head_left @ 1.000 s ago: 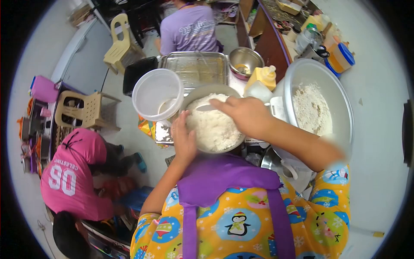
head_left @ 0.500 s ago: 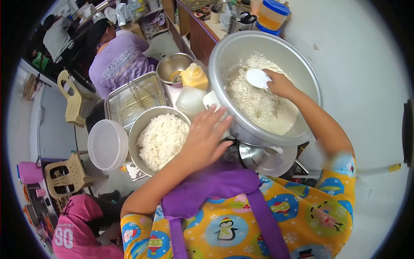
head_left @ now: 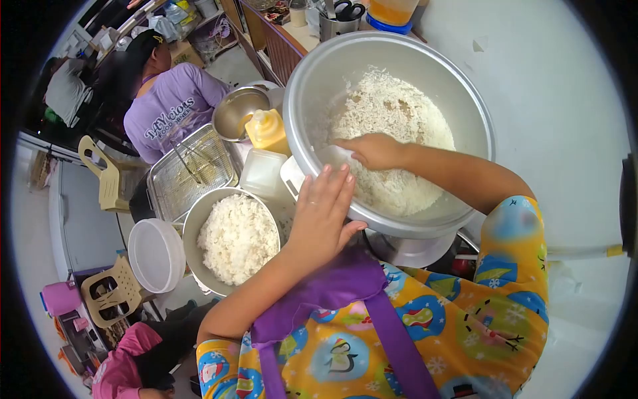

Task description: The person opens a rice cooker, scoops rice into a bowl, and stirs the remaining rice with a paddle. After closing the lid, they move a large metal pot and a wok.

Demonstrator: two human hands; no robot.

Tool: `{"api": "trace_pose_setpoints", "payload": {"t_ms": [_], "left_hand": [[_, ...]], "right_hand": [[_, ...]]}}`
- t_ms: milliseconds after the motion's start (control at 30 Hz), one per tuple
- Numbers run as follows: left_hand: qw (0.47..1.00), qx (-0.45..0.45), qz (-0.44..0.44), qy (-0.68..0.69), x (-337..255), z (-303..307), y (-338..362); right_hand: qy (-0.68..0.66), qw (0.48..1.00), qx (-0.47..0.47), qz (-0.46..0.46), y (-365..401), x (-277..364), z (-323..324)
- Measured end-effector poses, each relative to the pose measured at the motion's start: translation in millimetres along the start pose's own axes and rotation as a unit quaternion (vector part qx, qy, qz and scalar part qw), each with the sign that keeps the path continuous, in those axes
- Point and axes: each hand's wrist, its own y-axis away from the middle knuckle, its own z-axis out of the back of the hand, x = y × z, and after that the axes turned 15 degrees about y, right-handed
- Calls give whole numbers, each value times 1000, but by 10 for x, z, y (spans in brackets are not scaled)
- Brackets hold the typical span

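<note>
A large silver pot (head_left: 475, 110) with white rice (head_left: 392, 106) inside stands tilted in front of me. Inside it, my right hand (head_left: 380, 151) grips a white scoop (head_left: 334, 157) near the pot's left wall. My left hand (head_left: 322, 216) lies spread against the outside of the pot's rim, by its white handle (head_left: 292, 176), and holds nothing. To the left of that hand is a smaller round pot (head_left: 193, 247) filled with cooked rice (head_left: 238, 241).
A clear round container (head_left: 156, 256), a wire tray (head_left: 193, 174), a steel bowl (head_left: 240, 110), a yellow bottle (head_left: 267, 131) and a square tub (head_left: 263, 173) lie leftward. A person in purple (head_left: 169, 106) sits beyond; another in pink (head_left: 126, 362) is at lower left.
My right hand has moved left with the scoop, from the pot's middle to its left wall. The view has shifted, and my left hand now rests against the rim.
</note>
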Motion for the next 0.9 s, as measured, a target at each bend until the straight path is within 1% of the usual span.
{"api": "trace_pose_setpoints", "payload": {"t_ms": [67, 167, 200, 267, 300, 333, 433, 533, 567, 633, 733, 833, 900], "left_hand": [[1000, 1, -5, 0, 12, -2, 7], [1000, -5, -10, 1, 26, -20, 18], [1000, -7, -12, 2, 31, -26, 20], [1000, -11, -19, 2, 48, -35, 13], [1000, -12, -20, 3, 52, -35, 17], [1000, -14, -22, 4, 55, -39, 19], [1000, -17, -25, 7, 60, -42, 22], [999, -16, -27, 24, 54, -13, 13], [999, -9, -24, 30, 47, 12, 9], [999, 0, -21, 41, 25, 96, -7], [991, -21, -13, 128, 49, 293, 96], [995, -51, 0, 91, 155, 505, 373], [995, -78, 32, 60, 187, 645, 643]], "right_hand": [[-18, 1000, 14, 12, 141, 81, -49], [-77, 995, 63, 21, 374, 133, -85], [-95, 993, 73, 23, 496, 197, 11], [-131, 989, 62, 38, 630, 72, -207], [-149, 986, 58, 46, 677, 111, -199], [-162, 983, 76, 31, 746, 128, -170], [-199, 978, 60, 26, 933, 180, -40], [-223, 974, 30, -9, 1032, 185, -3], [-296, 952, 60, -56, 1052, 221, 29], [-428, 885, 115, -146, 1076, 376, 256], [-511, 845, 56, -148, 1061, 364, 281], [-538, 811, -13, -228, 1064, 387, 397], [-524, 813, -55, -248, 1054, 355, 406]]}}
